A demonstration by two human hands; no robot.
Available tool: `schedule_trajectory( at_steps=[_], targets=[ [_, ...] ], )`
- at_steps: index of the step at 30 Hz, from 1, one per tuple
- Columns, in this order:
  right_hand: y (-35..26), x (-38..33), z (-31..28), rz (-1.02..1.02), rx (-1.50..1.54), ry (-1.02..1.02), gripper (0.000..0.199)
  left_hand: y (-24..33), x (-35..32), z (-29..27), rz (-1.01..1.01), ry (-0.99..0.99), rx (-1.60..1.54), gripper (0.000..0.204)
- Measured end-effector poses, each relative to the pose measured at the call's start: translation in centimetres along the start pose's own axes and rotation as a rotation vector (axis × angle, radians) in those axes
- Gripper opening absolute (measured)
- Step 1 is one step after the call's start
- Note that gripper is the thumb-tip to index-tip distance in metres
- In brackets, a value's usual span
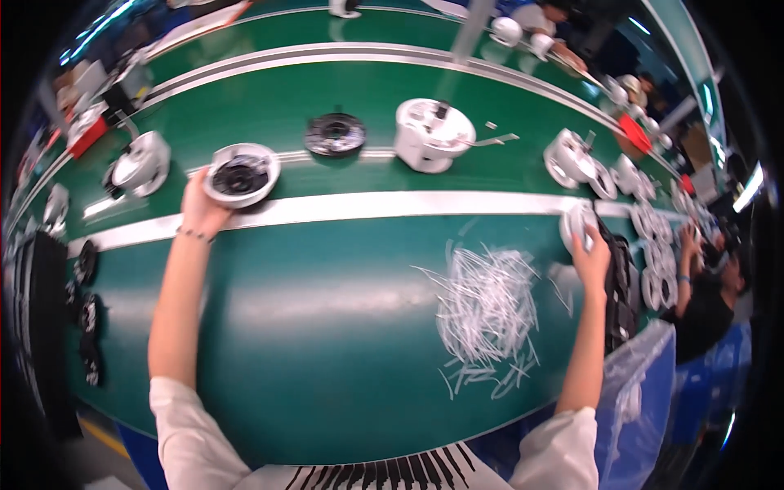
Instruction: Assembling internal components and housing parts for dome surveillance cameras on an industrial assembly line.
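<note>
My left hand (201, 209) is closed on the left edge of a white bowl-shaped housing (273, 174), lifted over the strip between table and belt. Inside that housing sits a round black part (241, 175). Out to the right, the fingers of my right hand (591, 258) are closed round a white ring-shaped part (576, 222); they hide some of it. Between my arms, nearer the right one, lies a loose heap of thin white plastic strips (490, 310). A black ring-shaped part (336, 133) and a white round housing (431, 139) with wires stand on the belt.
The green belt (269, 98) runs across beyond the table. More white housings (143, 163) stand on it. Black parts (90, 318) line the left side. Stacked white rings (653, 253) and a blue bin with clear plastic lining (637, 400) are at right, near another person (710, 302).
</note>
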State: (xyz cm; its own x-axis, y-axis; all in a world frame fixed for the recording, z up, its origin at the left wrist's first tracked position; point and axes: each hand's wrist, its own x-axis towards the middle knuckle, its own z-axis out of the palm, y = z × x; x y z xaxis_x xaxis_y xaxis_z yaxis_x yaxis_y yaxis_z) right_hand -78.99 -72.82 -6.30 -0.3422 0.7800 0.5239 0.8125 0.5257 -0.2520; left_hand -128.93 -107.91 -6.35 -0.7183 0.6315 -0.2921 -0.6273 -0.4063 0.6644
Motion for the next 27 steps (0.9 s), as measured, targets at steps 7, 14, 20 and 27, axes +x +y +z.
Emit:
schedule_trajectory(
  at_steps=[7,14,20,27],
  targets=[
    [-9.5,-1.6,-4.0,-0.310,0.109,0.190,0.051,-3.1,-2.3,5.3,-0.114,-0.114,0.047,0.045],
    [-26.6,-4.0,-5.9,-0.807,0.438,-0.248,0.088,-8.1,-7.8,11.0,-0.319,-0.368,0.221,0.042],
    [-30.3,-5.5,-4.5,-0.728,0.527,-0.540,0.107,-8.6,-11.4,10.5,-0.260,-0.512,0.133,0.044],
    [-33.6,-7.4,-4.1,-0.778,0.651,-0.378,0.105,-8.0,-11.7,7.3,-0.371,-0.718,-0.270,0.072]
  ],
)
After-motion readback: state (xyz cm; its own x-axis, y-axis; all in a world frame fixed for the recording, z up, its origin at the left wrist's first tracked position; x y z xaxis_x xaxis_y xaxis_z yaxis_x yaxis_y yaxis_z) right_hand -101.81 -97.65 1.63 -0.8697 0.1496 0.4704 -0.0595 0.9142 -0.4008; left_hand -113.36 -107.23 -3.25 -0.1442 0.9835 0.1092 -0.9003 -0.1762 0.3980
